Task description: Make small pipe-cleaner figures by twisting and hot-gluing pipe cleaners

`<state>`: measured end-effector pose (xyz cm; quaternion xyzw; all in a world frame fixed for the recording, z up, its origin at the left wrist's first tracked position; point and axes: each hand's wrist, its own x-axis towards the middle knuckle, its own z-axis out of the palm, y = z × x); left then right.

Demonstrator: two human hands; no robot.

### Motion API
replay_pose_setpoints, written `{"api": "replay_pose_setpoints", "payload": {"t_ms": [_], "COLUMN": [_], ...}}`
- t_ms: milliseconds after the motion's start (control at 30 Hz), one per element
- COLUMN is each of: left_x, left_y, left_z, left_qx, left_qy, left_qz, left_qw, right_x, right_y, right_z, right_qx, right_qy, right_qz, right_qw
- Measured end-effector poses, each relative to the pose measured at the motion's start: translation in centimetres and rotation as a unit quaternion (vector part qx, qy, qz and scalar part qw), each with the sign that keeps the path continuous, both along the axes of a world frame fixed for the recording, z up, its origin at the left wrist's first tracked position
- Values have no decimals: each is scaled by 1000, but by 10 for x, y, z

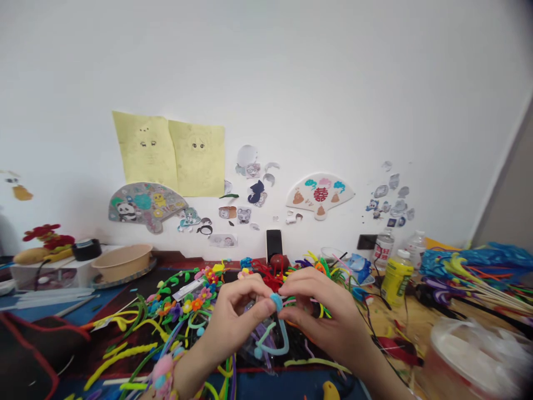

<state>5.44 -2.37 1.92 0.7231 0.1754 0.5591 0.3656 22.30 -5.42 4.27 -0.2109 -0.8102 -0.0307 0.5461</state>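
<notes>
Fig. Overhead view of bench [410, 328], hands ctr. L hand [233, 325] and R hand [322, 316] meet over a lt-blue pipe cleaner [283, 345]. Fingers [300, 284] of both hands closed narrow, pinching its upper end, approx. at the rounded blue tip. Stem bent in a U, long axis near-vertical, lying at 6 o'clock from fingertips; R hand marginally nearer the curve. Heap of multicolour pipe-cleaner flowers [195, 300] at 10 o'clock. Tan plastic basin [122, 262] on round tray [144, 269], 10 o'clock, contents not visible. Blurred bag-covered tub [470, 355] at 4 o'clock, contents unclear. Yellow bottle [395, 280] at 2 o'clock.
</notes>
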Motion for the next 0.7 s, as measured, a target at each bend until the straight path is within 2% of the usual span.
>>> {"api": "replay_pose_setpoints", "payload": {"t_ms": [233,500,700], "left_x": [-2,0,0], "left_y": [2,2,2], "left_z": [-3,2,-3], "left_qx": [-19,-35,-90], "left_qy": [-4,-17,-14], "left_qz": [-32,-73,-105], "left_qw": [999,997,990], "right_x": [0,1,3], "right_y": [1,3,6], "right_z": [2,1,-4], "right_qx": [22,39,44], "right_qy": [-12,-17,-33], "right_qz": [4,-9,-12], "right_qw": [1000,999,998]}}
